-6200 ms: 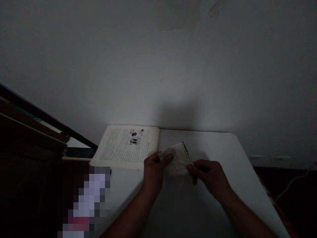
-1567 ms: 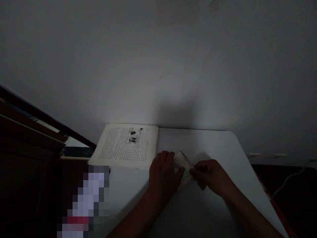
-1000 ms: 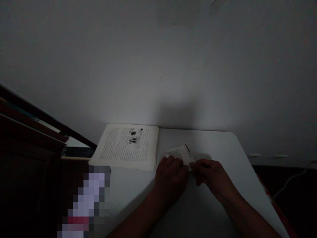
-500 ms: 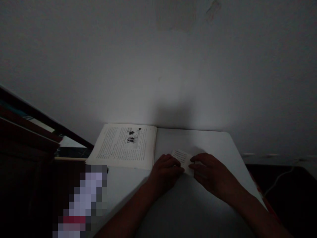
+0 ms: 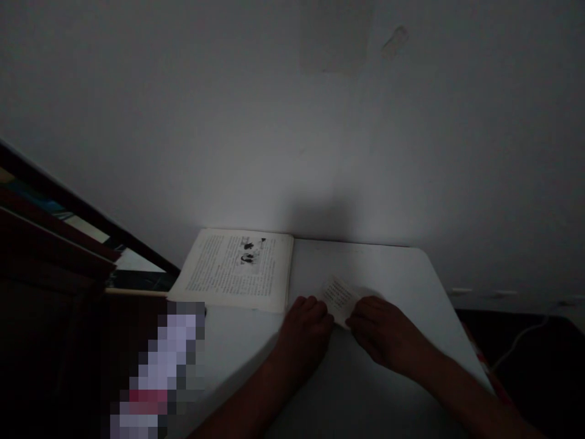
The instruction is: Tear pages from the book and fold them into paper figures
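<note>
Desk (image 5: 388, 268), book (image 5: 219, 268) at its far-left corner: your left hand (image 5: 305, 329) and right hand (image 5: 382, 329) pinch the paper (image 5: 337, 296), now turned, apparently bracing it.

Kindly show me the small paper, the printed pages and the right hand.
Small paper (image 5: 339, 296), head view: its printed face.
Printed pages (image 5: 231, 271), head view: the top page.
Right hand (image 5: 384, 329), head view: its back.

- Left forearm (image 5: 240, 396) enters from the bottom edge, bare, slanting up and inward.
- Left hand (image 5: 304, 329) back up, knuckles raised, fingers (image 5: 317, 308) curled in.
- Right forearm (image 5: 466, 390), also bare, reaches in from the lower right corner.
- Right hand (image 5: 384, 334) angled toward the left one, fingers (image 5: 364, 312) bent, tips drawn together.
- Hands near each other, apart; wrists fairly straight.
</note>
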### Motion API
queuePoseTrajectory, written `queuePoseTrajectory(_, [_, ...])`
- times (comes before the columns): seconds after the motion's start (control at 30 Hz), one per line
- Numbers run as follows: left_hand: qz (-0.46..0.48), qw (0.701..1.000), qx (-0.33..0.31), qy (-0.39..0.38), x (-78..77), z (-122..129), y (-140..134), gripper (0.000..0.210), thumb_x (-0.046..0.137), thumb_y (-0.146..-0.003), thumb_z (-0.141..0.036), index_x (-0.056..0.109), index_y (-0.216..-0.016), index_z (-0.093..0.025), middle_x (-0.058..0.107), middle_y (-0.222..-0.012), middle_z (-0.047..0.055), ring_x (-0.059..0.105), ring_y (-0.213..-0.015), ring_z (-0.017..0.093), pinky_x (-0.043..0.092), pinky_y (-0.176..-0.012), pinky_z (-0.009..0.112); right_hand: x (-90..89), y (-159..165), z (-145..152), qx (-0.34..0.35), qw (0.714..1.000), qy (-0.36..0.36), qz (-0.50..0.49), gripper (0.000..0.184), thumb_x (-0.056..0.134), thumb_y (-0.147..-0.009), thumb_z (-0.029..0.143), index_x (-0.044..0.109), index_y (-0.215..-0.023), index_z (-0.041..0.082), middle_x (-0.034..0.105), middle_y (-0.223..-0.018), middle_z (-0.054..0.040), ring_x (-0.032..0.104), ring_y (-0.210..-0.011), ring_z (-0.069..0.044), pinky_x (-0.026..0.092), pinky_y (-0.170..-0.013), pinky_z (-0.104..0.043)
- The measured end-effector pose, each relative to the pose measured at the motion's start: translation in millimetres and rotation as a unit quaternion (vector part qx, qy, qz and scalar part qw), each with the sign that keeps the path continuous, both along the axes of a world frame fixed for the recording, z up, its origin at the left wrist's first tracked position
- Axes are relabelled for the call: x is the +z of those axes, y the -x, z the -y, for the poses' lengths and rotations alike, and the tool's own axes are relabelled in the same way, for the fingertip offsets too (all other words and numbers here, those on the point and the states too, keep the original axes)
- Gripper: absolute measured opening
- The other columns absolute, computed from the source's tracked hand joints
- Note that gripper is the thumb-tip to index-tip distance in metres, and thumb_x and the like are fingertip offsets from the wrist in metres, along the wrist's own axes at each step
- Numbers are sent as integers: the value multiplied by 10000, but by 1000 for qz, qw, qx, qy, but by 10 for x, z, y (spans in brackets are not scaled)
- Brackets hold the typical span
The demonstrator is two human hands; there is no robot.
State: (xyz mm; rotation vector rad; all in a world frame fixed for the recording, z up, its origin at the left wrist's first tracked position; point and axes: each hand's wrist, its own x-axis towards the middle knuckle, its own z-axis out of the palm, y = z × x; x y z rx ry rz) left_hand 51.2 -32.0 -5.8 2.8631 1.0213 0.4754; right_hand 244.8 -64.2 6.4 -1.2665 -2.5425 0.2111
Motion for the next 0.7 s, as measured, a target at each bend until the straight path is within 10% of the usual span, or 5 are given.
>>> queuePoseTrajectory(0.7, [-24, 991, 122, 43, 43, -38, -7, 126, 580, -814, -244, 606, -718, -166, 563, -789, 43, 506, -787, 205, 404, -692, 348, 64, 16, -106, -113, 987, 109, -29, 144, 465, -861, 219, 582, -793, 172, 612, -767, -57, 543, -721, -188, 407, -653, -291])
